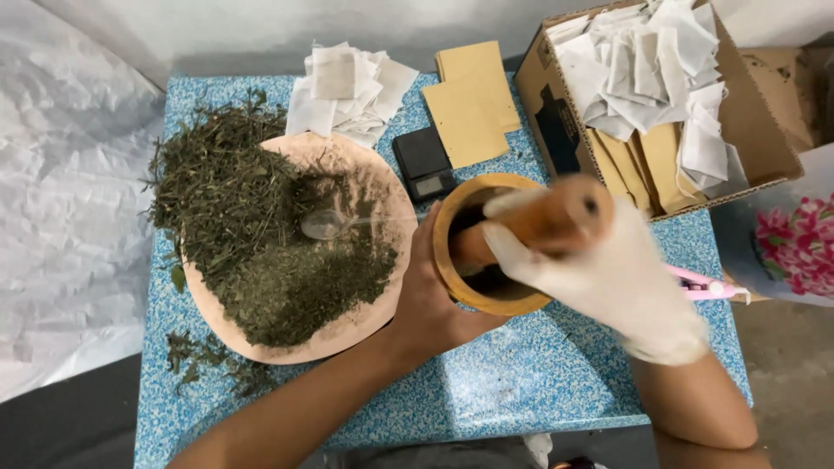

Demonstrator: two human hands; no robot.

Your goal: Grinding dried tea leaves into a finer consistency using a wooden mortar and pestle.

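I am holding a round wooden mortar [486,300] with my bare left hand [430,300]. My left fingers are wrapping around its smooth side, so they are closed on it. The mortar is sitting on the speckled blue surface [521,382], just beside the big plate. Inside it is looking dark, and I cannot tell what is in there.

My right hand [608,269] is wearing a thin white glove. Its fingers are curling tight around a thick wooden pestle [543,221]. The pestle is looking blurry, and its low end is going down into the mortar.

A flat, round, pinkish plate [347,334] is carrying a big heap of dried green leaves [243,226]. Some are long and stringy, and some are crumbly and small. A clear plastic spoon [334,224] is lying on the heap. A few leaf bits are lying loose on the surface.

Behind the plate, soft white paper bags [352,91] are lying in a pile. Next to them are flat brown envelopes [469,104] and a small black scale [423,162]. A cardboard box [756,113] is holding more white bags and brown envelopes. A pink tool [708,285] is peeking out behind my gloved hand.
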